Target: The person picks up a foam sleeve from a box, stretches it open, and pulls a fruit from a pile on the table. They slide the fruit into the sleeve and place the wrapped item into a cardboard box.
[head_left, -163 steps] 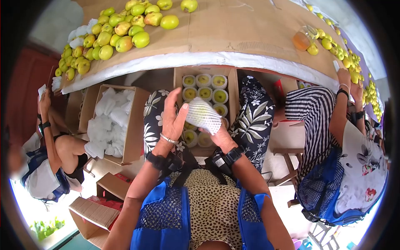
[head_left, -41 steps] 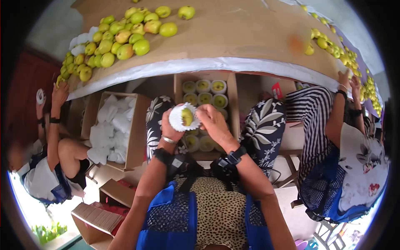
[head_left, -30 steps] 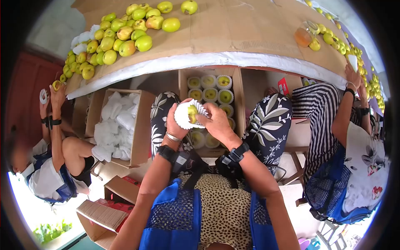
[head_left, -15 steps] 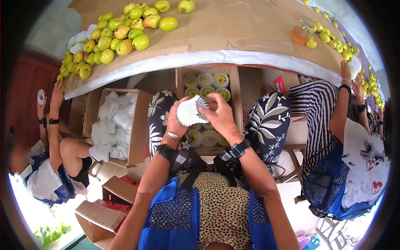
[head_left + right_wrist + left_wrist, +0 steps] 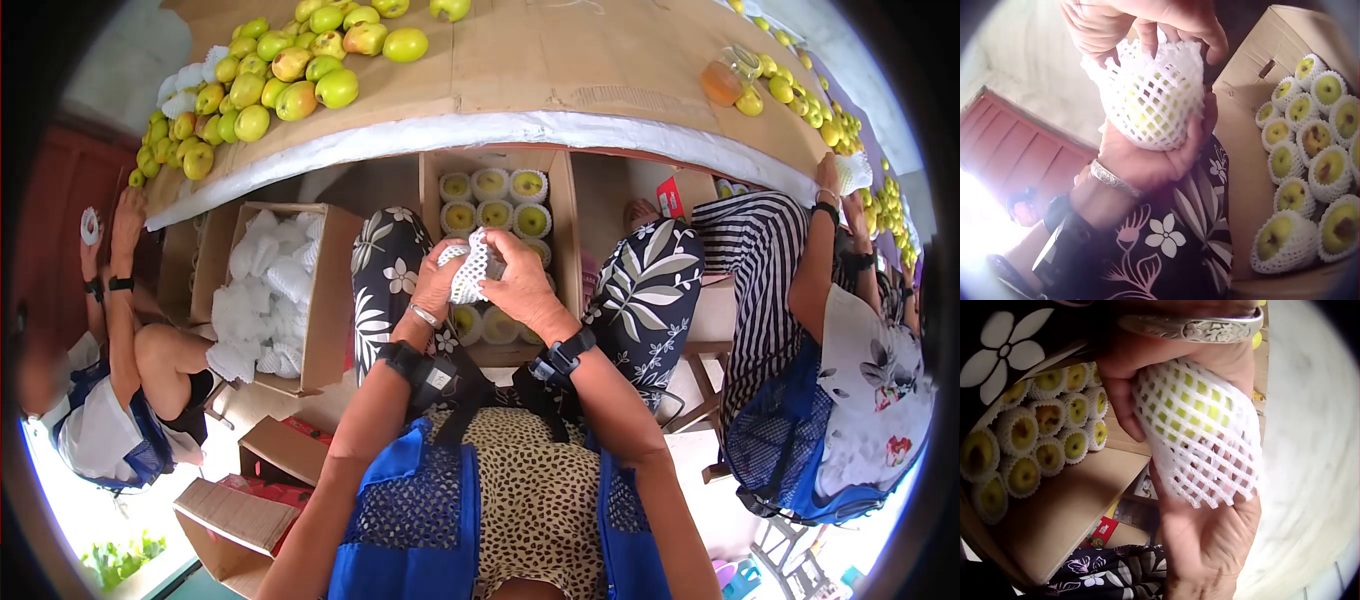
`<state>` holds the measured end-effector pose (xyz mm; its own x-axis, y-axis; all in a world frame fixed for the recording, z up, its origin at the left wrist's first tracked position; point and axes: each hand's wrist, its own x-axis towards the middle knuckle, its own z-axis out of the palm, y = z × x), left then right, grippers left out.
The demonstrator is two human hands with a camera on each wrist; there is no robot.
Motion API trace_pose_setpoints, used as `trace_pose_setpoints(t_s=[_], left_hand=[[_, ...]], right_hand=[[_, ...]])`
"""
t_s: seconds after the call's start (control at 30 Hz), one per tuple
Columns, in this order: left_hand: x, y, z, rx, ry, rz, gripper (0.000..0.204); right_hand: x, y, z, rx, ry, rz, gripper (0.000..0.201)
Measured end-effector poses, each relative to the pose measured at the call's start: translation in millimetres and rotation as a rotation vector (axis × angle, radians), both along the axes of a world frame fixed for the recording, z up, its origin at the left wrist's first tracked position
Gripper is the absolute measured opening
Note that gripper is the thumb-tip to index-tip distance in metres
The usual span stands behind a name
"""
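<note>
Over my lap, a green-yellow apple (image 5: 1185,412) shows through the mesh of a white foam net (image 5: 468,280). My left hand (image 5: 430,288), with a silver bracelet at its wrist, holds the netted apple from below and the side. With curled fingers my right hand (image 5: 527,288) grips the net's open end; the right wrist view shows its fingertips (image 5: 1149,47) on the ragged edge. Beneath both hands stands a cardboard box (image 5: 568,195) with rows of netted apples (image 5: 1316,140), partly hidden by my hands in the head view.
At my left a carton (image 5: 325,300) is heaped with white foam nets (image 5: 262,290). Loose apples (image 5: 290,65) lie piled on the cardboard-covered table (image 5: 560,60), a jar (image 5: 722,78) farther right. People sit on both sides; another carton (image 5: 225,525) stands at the lower left.
Earlier the right hand held the netted apple; it then passed to the left hand, open end showing the fruit. The right fingers now gather the net's edge over it.
</note>
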<state>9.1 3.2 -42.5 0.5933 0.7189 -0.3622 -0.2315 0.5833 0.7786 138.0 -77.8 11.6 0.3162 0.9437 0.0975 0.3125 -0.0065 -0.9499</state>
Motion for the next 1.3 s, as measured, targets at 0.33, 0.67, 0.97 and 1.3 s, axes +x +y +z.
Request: trace_pose_setpoints(t_s=[0.33,0.67,0.97,1.3], left_hand=[[-5.1,1.6,0.0,-0.035,0.033,-0.242,0.034],[-3.5,4.8,-1.0,0.094,0.105,-0.478,0.039],[-4.9,-6.2,14.9,0.423,0.271,-0.677,0.067],[-6.5,-1.9,10.7,-0.181,-0.184,-0.43,0.043]], right_hand=[[6.3,-5.6,7.5,-0.133,-0.286,0.166,0.055],[17.8,-8.6,14.1,-0.278,-0.355,0.279,0.049],[21.3,-7.9,15.1,-0.379,-0.444,0.384,0.046],[37.9,-15.5,22.3,-0.228,0.11,0.328,0.039]])
